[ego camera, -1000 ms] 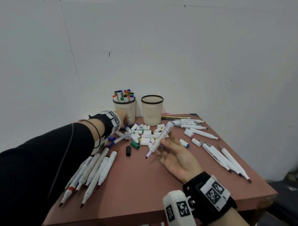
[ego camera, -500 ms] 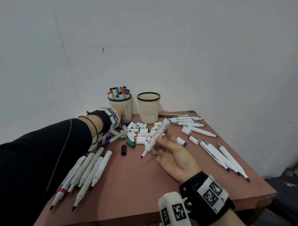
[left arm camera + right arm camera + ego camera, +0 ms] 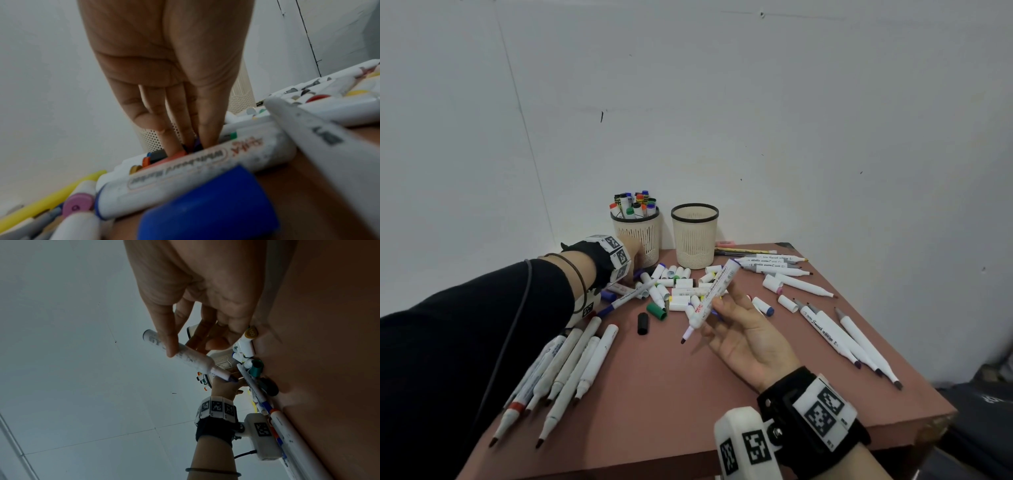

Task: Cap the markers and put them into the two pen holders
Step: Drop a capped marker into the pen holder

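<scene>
Item, in my right hand (image 3: 748, 337): one uncapped white whiteboard marker with a purple tip (image 3: 709, 301), pinched between thumb and fingers, held above the reddish-brown table (image 3: 674, 394), tip pointing down toward me.

Item, my left hand (image 3: 164, 73): fingers straight, tips pressed together down into the heap of loose caps and markers (image 3: 678, 287) at the foot of the cream mesh pen holder full of capped markers (image 3: 637, 233). A small purple piece (image 3: 197, 142) shows between the fingertips; whether it is pinched I cannot tell.

Item, the empty cream mesh pen holder (image 3: 695, 240), just right of the full one.

Step in hand, by my reading: finding the matching cap. Next calls for bringing that cap to the purple tip, pressing it home, then dropping the marker into the empty holder.

Room: open table lies before the heap. Uncapped markers (image 3: 565, 370) fan toward the near left edge; others (image 3: 849, 339) lie toward the right edge, so a wide sweep could roll them off.
</scene>
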`<action>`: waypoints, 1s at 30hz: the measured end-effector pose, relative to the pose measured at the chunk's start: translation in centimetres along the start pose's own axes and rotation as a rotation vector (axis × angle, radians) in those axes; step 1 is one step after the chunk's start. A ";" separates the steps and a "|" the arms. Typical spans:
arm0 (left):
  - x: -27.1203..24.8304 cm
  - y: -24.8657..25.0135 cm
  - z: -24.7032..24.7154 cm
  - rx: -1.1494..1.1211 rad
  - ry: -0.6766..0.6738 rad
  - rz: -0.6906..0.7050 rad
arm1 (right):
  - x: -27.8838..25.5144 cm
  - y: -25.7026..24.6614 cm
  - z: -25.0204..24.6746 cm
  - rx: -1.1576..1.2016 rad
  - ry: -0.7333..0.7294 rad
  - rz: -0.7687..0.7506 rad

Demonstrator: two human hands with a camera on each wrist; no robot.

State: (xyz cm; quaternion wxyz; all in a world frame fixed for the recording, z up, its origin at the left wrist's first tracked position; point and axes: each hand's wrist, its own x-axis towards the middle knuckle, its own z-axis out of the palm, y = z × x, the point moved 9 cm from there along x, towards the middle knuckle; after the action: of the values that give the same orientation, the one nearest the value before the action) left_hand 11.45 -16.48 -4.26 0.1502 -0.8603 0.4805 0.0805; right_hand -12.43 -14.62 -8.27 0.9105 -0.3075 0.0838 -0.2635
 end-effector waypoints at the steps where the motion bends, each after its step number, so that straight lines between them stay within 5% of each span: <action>1: -0.1 -0.1 0.0 -0.028 0.004 0.007 | 0.1 0.0 0.0 0.004 -0.009 0.001; 11: -3.2 -1.7 -0.9 -0.304 0.078 0.041 | 0.1 -0.2 -0.4 -0.008 0.013 -0.018; 19: -11.1 -1.3 -3.7 -0.927 0.435 0.095 | -0.2 -0.4 -0.4 0.000 0.069 -0.034; 24: -15.2 1.3 -0.6 -1.448 0.329 0.101 | -0.6 -0.6 -0.4 0.005 0.110 -0.040; 30: -18.1 5.2 3.2 -1.739 0.116 0.111 | -1.1 -0.4 -0.1 -0.004 0.103 -0.023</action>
State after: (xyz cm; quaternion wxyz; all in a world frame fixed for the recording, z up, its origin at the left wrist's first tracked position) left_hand -2.48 -3.47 -3.12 -0.5886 -0.6478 0.2970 0.3818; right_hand -13.61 -14.35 -8.06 0.9013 -0.2961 0.1278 -0.2892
